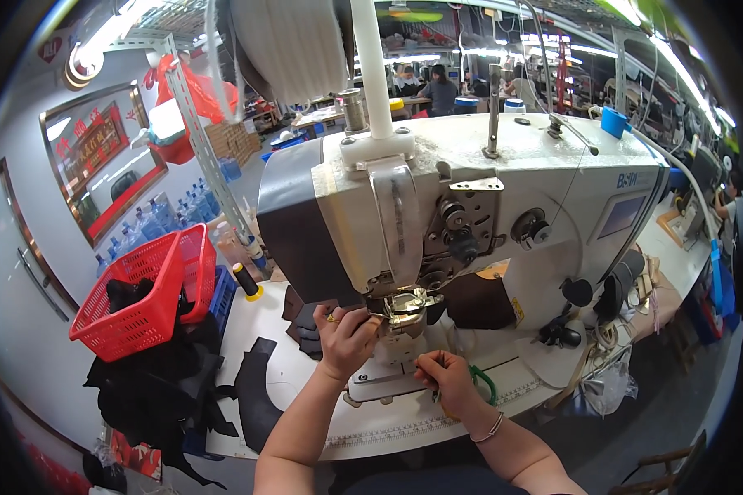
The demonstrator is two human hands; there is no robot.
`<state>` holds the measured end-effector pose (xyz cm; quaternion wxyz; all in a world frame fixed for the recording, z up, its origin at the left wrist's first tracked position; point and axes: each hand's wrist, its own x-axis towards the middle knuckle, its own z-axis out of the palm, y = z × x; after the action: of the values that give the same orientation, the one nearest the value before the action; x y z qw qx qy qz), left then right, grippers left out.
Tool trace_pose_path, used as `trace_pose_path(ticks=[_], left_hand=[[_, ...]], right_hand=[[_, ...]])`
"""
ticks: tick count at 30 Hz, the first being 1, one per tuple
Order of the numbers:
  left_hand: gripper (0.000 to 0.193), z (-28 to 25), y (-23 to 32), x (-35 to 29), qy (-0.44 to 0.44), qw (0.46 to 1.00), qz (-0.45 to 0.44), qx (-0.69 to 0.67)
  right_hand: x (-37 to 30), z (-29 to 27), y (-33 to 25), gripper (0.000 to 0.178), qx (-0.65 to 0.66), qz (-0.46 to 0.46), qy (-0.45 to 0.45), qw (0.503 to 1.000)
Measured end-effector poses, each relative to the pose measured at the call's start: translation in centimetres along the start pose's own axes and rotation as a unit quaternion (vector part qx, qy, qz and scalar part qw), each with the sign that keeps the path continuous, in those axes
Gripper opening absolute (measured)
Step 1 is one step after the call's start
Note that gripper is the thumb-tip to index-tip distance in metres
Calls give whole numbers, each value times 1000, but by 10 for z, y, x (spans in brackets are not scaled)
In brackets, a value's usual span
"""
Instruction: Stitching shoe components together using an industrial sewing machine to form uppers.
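Note:
A large white industrial sewing machine (pixel 479 214) stands in front of me. My left hand (pixel 347 337) is raised beside its needle area, fingers bent and closed against the metal presser parts (pixel 406 304); what they grip is too small to make out. My right hand (pixel 447 378) is closed in a pinch just right of the machine's post (pixel 400 346), above the table. Green-handled scissors (pixel 485 384) show behind this hand; whether it holds them or they lie on the table is unclear. Dark cut pieces (pixel 305 330) lie behind my left hand, and a curved black piece (pixel 256 396) lies left of my forearm.
A ruler strip (pixel 380 435) runs along the white table's front edge. Left are a black thread cone (pixel 246 282), a red basket (pixel 132 305) and heaped black material (pixel 153 404). A brown piece (pixel 480 302) lies under the machine arm. People work at far tables.

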<state>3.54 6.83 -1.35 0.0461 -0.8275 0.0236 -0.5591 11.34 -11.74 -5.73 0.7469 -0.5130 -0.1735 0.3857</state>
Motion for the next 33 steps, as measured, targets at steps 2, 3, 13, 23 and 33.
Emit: trace_pose_path(ticks=[2,3,13,23,33], left_hand=[[18,1,0,-1,2,1000,-4,2],[18,1,1,-1,3,1000,-4,2],[25,5,1,-6,26,998,-28,-41],[18,78,-180,-13,-21,927,-288,-238],[11,14,-179,100,-18,985,-100,137]], right_hand=[[-1,-1,1,14,-2,5,-4,1000],[-1,-2,2,14,-3,7,-6,1000],[5,-16,-1,14,-4,1,26,1000],[154,-82,-38,22,-271,-222,135,927],[283,-212,6,53,-291,-353,24,889]])
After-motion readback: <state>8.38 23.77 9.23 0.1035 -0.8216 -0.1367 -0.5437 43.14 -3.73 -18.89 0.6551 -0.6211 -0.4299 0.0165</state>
